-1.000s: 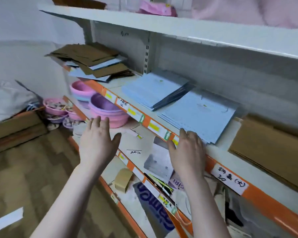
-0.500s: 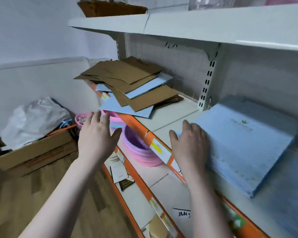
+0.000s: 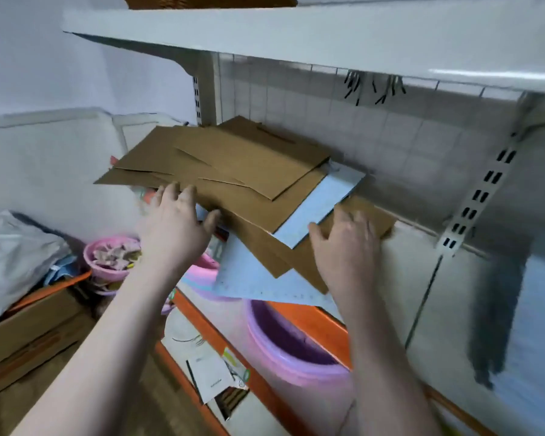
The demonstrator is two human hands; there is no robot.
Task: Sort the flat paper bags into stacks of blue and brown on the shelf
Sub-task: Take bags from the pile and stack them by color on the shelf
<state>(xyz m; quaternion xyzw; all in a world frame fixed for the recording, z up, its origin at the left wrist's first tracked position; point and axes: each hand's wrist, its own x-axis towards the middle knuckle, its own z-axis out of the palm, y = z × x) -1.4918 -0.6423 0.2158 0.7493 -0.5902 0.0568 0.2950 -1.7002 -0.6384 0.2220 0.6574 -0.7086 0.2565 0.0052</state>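
Forearms: both bare, entering from the bottom edge and reaching up toward the middle shelf.
Lower shelf: orange front edge point(image 3: 202, 322), carrying a purple basin point(image 3: 293, 344), a pink basin point(image 3: 202, 275) and loose printed sheets point(image 3: 208, 372).
Floor side, left: cardboard box point(image 3: 22, 335) with a white plastic bag point(image 3: 16, 253) on top; just beside it a small pink bowl point(image 3: 110, 256) full of small bits, too blurred to name.
Left hand point(image 3: 175, 229): grip spread, fingers straight, fingertips at the front edge of the mixed pile, thumb stretched right toward the brown bags; touching or just short of them, cannot tell through the blur.
Right hand point(image 3: 346, 247): grip loose and spread, fingers lying over the right-hand corner of a brown sheet, thumb beside the blue bag's lower edge; nothing pinched.
Mixed pile: unsorted, on the middle shelf point(image 3: 453, 294), overhanging its front edge above the basins.
Brown bags point(image 3: 233, 165): several flat ones fanned on top of the pile, more underneath at the front right.
Blue bag point(image 3: 321, 206): sandwiched in the pile, sticking out to the right between brown layers.
Second blue bag point(image 3: 252, 278): lowest at the front, one corner hanging out past the shelf edge.
Far right of shelf: blue stack point(image 3: 538, 325), heavily blurred, well apart from the pile.
Back: white grid panel point(image 3: 328, 121) and slotted upright point(image 3: 479, 196).
Above: white upper shelf point(image 3: 296, 33) with something brown on it, cut off by the frame.
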